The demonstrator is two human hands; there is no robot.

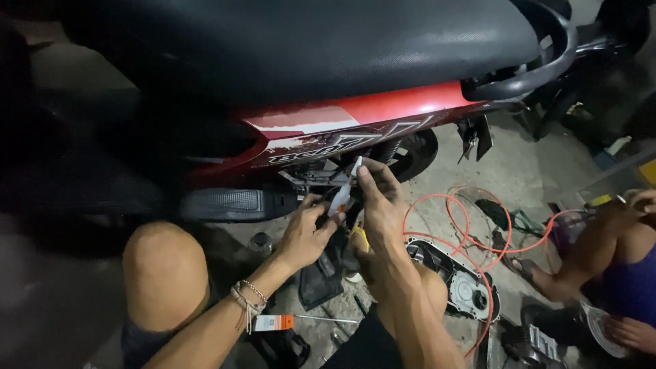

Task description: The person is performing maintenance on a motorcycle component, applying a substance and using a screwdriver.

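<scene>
Concrete floor (526,171), one red scooter (355,119) — left hand (307,232) and right hand (379,205) both pinch one white tube (344,191).

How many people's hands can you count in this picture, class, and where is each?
4. The left hand and right hand meet at a small white tube beside the red scooter. Another person's hands sit at the right edge and lower right. Others may be hidden.

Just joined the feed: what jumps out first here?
A red scooter body under a black seat fills the top. At centre, the left hand and right hand hold a small white tube beside it. An orange hose loops over the concrete floor at right, beside a seated person.
</scene>
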